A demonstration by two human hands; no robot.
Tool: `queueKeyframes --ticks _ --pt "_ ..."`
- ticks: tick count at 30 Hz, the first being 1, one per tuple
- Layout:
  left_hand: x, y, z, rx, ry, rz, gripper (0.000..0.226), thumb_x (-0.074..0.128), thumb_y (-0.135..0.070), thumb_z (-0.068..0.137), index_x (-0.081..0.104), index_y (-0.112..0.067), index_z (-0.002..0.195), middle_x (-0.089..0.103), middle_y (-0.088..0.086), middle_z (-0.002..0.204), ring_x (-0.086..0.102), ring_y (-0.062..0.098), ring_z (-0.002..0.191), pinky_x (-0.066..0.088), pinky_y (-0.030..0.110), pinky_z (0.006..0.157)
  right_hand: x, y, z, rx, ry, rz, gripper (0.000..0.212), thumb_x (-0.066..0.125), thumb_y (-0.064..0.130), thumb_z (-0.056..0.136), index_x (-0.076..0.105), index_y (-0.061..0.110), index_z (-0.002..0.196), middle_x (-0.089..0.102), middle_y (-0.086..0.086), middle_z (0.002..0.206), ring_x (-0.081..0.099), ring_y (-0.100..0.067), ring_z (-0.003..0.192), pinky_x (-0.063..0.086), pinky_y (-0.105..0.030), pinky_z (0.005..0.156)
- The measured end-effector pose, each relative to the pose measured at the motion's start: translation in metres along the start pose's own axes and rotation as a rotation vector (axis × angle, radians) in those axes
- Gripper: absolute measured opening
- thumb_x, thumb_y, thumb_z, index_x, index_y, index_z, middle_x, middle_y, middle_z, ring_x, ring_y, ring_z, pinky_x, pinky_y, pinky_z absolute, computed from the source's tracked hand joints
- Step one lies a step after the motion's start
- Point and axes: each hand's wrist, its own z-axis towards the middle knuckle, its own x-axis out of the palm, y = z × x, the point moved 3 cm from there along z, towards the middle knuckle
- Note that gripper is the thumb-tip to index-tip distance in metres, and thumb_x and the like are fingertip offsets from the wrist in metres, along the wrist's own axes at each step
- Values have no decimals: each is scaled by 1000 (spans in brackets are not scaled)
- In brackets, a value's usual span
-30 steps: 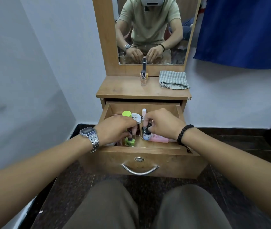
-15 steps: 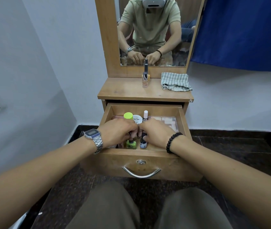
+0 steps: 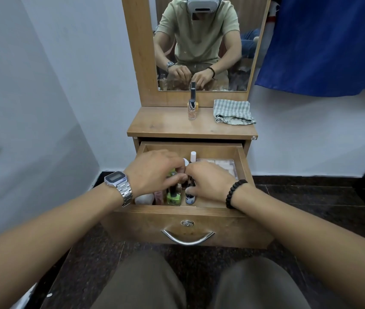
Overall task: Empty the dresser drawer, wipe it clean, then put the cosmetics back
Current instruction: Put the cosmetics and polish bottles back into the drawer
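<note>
Small cosmetic bottles (image 3: 173,197) crowd the open wooden drawer's (image 3: 186,221) left front; a checked folded cloth (image 3: 232,112) lies on the dresser top, right of a clear glass bottle (image 3: 192,110); what seems a flat palette (image 3: 221,166) sits back right.

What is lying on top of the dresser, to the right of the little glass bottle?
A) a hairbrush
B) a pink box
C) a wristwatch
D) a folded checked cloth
D: a folded checked cloth lies on the dresser top, to the right of the clear glass bottle with the black cap and apart from it.

Both hands (image 3: 154,172) in drawer (image 3: 242,166) (grip unclear).
</note>
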Motion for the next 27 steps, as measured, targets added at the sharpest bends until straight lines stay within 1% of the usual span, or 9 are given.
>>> queueKeyframes --ticks 3,7,10,13,15,17,20,23,27 --pt "-8 -3 8 -16 -57 -29 27 44 -47 88 57 -24 83 50 -14 80 46 10 74 30 27 59 -17 -3 -1 14 -45 23 29 67 31 80 41 29 66 61 0 78 59 -24 71 49 -35 57" --pt "-12 2 25 -23 -112 2 19 51 -42 91 58 -24 87 61 -8 86 56 15 77 39 30 58 -35 -12 3 31 -106 63 24 67 28 79 45 30 70 62 3 79 61 -21 71 52 -39 60" --pt "-12 8 42 -42 -136 6 20 51 -42 90 58 -24 86 62 -7 85 57 17 76 45 34 58 -45 -23 11 53 -130 49 19 65 25 80 47 27 75 57 6 76 58 -20 71 47 -33 56" --pt "-9 22 62 -116 -154 -85 19 48 -43 87 56 -26 86 60 -8 84 58 18 76 49 41 63 -56 -37 19 83 -218 75 11 62 19 81 54 27 85 60 6 82 60 -20 77 46 -30 61" --pt "-6 36 76 -189 -175 -177 12 52 -40 86 55 -28 89 60 -11 86 58 16 80 51 41 68 -63 -49 28 127 -285 88 20 61 17 82 60 26 100 62 6 92 61 -19 84 50 -32 69" --pt "-4 50 89 -287 -222 -271 10 60 -35 86 54 -28 92 61 -13 91 60 13 82 51 38 74 -70 -62 40 153 -347 81 36 61 13 83 56 25 116 60 5 109 60 -19 92 50 -34 76" --pt "4 73 108 -454 -296 -414 23 69 -30 84 54 -23 100 61 -5 100 60 15 84 50 34 77 -81 -79 61 167 -448 81 55 62 6 79 45 24 129 54 0 129 59 -22 99 50 -36 81" --pt "17 90 125 -557 -319 -451 43 76 -34 78 54 -16 110 58 0 106 56 15 89 49 31 80 -88 -92 83 199 -489 135 63 60 2 78 40 21 134 51 -5 134 58 -25 107 50 -39 86" --pt "32 104 144 -586 -329 -446 57 80 -41 72 52 -15 114 56 0 108 50 11 91 42 24 78 -91 -107 109 216 -492 132 67 55 -1 81 35 23 140 48 -10 138 52 -27 120 48 -44 93"
